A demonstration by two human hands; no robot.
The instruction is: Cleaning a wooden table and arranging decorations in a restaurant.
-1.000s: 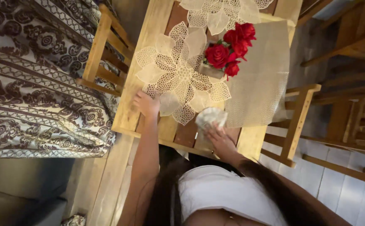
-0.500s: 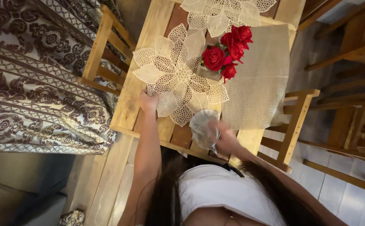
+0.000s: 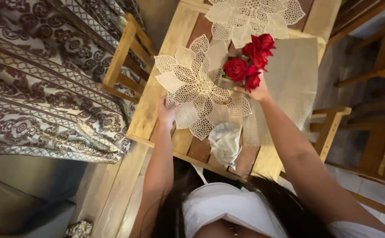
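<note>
Landmark is the wooden table [image 3: 150, 108], slatted top, seen from above. We have our left hand [image 3: 166, 115] at its near-left part, fingers curled over the edge of the leaf-shaped lace doily [image 3: 197, 88]; it looks like a pinch on one leaf tip, but we can't tell how tight. That doily lies flat across the table's middle, cream coloured, with open mesh petals. Our right hand [image 3: 257, 91] is stretched further over the table, just right of the doily, fingers wrapped around the base of the rose bouquet [image 3: 249, 61]; thumb side is hidden, so grip width is unclear, but the hand is closed on it. The roses are red, standing over the table's centre, touching the doily's right edge and overlapping the beige mesh placemat [image 3: 296, 79] that covers the table's right side. A crumpled grey-white cloth [image 3: 225, 141] sits loose at the table's near edge, between our two arms, touched by neither hand. A second lace doily [image 3: 254, 15] lies at the table's far end. One wooden chair [image 3: 128, 61] stands against the table's left side, with a patterned brown-and-white fabric [image 3: 42, 88] beyond it. Another wooden chair [image 3: 329, 128] stands at the table's right side.
</note>
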